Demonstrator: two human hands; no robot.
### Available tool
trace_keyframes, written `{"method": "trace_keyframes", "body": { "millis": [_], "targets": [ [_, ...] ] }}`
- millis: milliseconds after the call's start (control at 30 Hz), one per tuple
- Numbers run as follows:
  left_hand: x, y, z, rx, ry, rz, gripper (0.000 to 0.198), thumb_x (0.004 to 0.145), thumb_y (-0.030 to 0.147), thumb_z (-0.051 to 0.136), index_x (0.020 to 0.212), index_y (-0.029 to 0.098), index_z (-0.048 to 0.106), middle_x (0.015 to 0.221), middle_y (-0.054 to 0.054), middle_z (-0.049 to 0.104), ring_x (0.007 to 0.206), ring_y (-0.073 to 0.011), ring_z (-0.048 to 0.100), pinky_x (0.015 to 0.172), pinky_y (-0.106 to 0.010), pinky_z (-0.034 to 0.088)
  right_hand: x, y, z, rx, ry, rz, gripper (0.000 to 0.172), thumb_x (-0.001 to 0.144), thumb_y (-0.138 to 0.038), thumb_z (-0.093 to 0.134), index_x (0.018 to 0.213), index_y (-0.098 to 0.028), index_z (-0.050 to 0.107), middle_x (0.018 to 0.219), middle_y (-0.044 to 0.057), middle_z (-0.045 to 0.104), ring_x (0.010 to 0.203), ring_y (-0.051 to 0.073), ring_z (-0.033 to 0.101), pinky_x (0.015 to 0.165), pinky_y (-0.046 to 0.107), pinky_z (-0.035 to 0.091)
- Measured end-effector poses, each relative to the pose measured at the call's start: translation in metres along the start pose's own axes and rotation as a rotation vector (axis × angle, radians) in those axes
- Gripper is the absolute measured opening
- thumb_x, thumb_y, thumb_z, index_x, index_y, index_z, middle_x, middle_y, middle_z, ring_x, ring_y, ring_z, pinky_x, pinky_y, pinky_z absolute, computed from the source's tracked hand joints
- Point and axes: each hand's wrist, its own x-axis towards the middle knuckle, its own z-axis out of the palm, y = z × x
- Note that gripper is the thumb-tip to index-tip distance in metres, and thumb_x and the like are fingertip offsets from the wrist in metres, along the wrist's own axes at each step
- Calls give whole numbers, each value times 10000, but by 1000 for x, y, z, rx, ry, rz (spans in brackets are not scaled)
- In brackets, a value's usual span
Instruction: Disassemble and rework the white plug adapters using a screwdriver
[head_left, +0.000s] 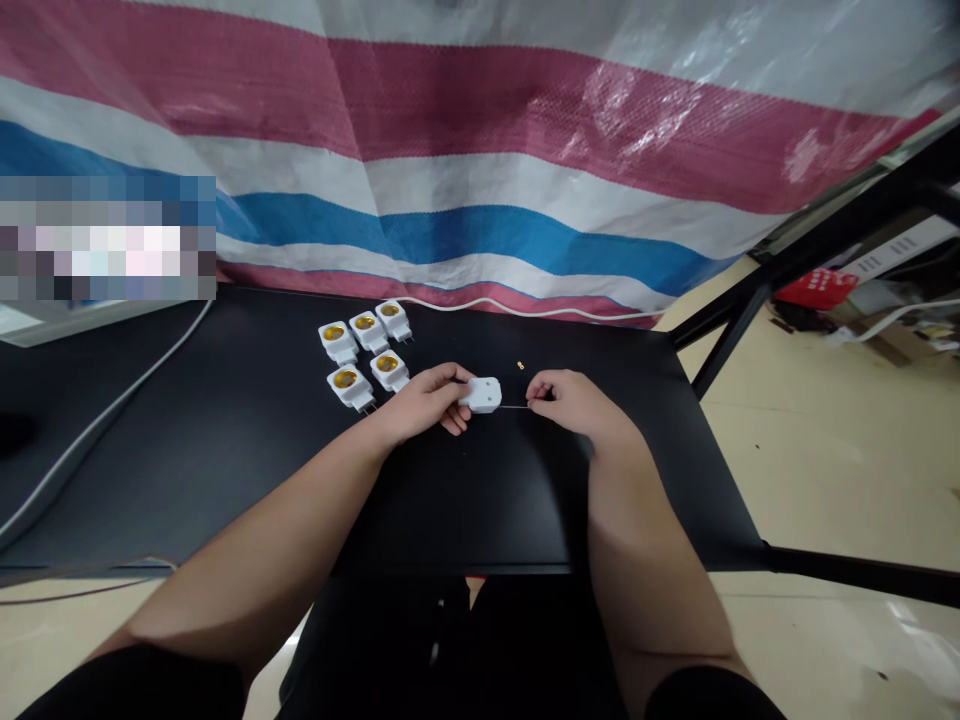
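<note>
Centre frame, left grip clasps white plug-in unit, right grip pinches thin rod; red package, frame right, bears illegible print

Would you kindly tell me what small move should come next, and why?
Perhaps the left hand should hold the white piece steady, since a thin wire-like piece spans the gap from it to the right hand, and a wobble could pull it askew.
</note>
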Motion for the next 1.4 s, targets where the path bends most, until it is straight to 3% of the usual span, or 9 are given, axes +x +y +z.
{"method": "trace_keyframes", "body": {
  "millis": [200,367,467,567,700,767,900,1000,1400],
  "targets": [
    [2,-2,1,-19,-3,49,193,1044,249,588,1196,138,629,712,-26,696,599,-155,716,592,-269,629,1,-10,-4,69,143,-172,199,876,-270,719,1071,-239,741,1060,73,740,872,223,651,774,395,543],
    [2,-6,0,-33,-51,91,273,1033,322,653,1231,137,618,748,-24,697,649,-155,728,625,-268,635,0,-32,7,221,-4,-348,502,861,-313,821,1339,-292,665,1301,90,667,1072,250,663,895,412,566],
    [2,-6,0,-42,-83,115,361,1023,405,682,1251,137,601,764,-28,702,669,-165,740,649,-283,645,1,-38,15,217,-25,-391,432,847,-300,847,1252,-284,698,1206,64,705,1009,233,672,870,395,562],
    [0,-6,0,-79,-89,133,487,1024,497,668,1357,173,521,785,-23,712,685,-186,757,667,-318,658,6,-27,13,210,76,-378,397,847,-311,855,1218,-278,716,1145,54,740,939,224,676,835,389,559],
    [0,-8,-2,-47,-54,164,567,987,492,723,1408,209,471,808,3,697,702,-190,758,667,-326,658,17,7,4,241,471,-267,441,894,-339,794,1320,-272,702,1268,92,738,1004,251,704,872,428,580],
    [2,-11,-4,-3,-69,178,526,972,450,749,1366,195,512,808,12,676,717,-179,750,681,-321,658,24,24,2,204,563,-261,394,928,-320,733,1318,-270,718,1328,110,718,1108,278,708,903,448,589],
    [6,-18,-6,76,-127,198,403,984,394,731,1281,170,578,803,16,657,728,-159,734,705,-314,654,37,46,6,165,553,-259,294,959,-279,645,1229,-254,760,1345,122,716,1223,290,695,977,466,601],
    [8,-20,-7,109,-133,209,364,996,375,713,1264,163,589,805,12,666,722,-151,730,709,-309,649,44,55,12,185,524,-190,329,964,-251,604,1264,-239,739,1285,122,741,1116,260,727,1006,467,598],
    [8,-22,-9,155,-143,197,334,987,356,721,1237,163,611,840,5,671,734,-151,739,740,-320,651,48,58,10,134,662,-5,359,949,-186,553,1257,-209,737,1229,144,637,1012,227,728,979,411,616]
  ]
}}
